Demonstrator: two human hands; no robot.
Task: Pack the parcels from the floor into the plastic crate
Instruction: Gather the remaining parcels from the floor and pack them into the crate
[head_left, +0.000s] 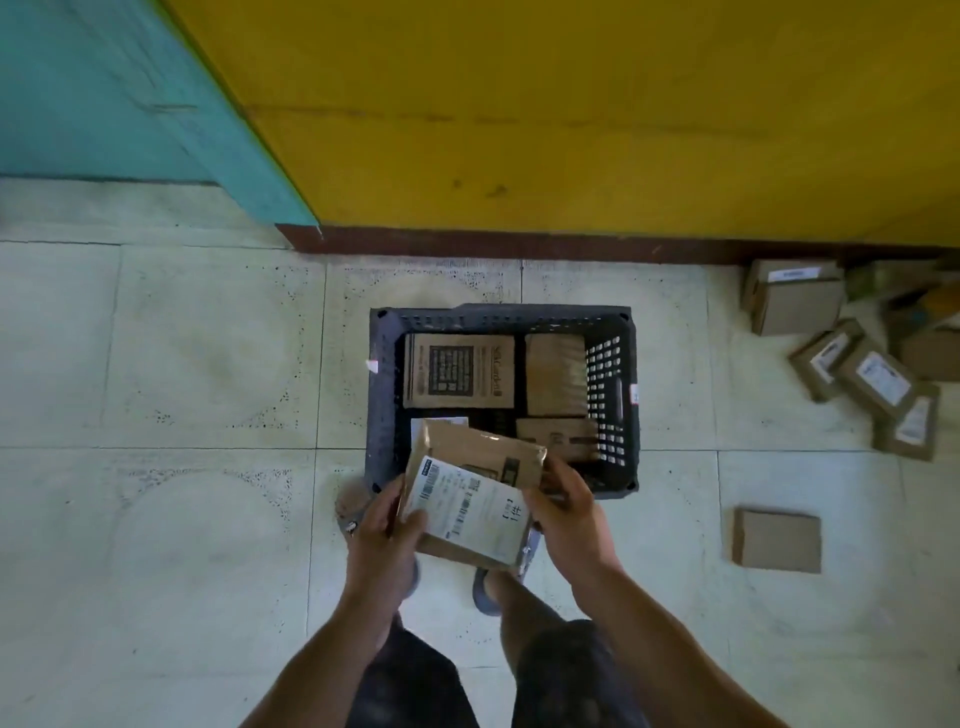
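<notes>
A dark plastic crate (387, 395) stands on the tiled floor in front of me. Inside it lie a printed cardboard parcel (457, 371), a plain one (556, 374) and a third (558, 439) near the right wall. I hold a brown cardboard parcel (475, 493) with a white shipping label above the crate's near edge. My left hand (387, 525) grips its left side and my right hand (563, 512) grips its right side. The parcel hides the crate's near left corner.
Several cardboard parcels (862, 369) lie in a heap on the floor at the far right by the wall. One flat parcel (776, 540) lies alone to the right of the crate. A yellow wall and a teal wall rise behind the crate.
</notes>
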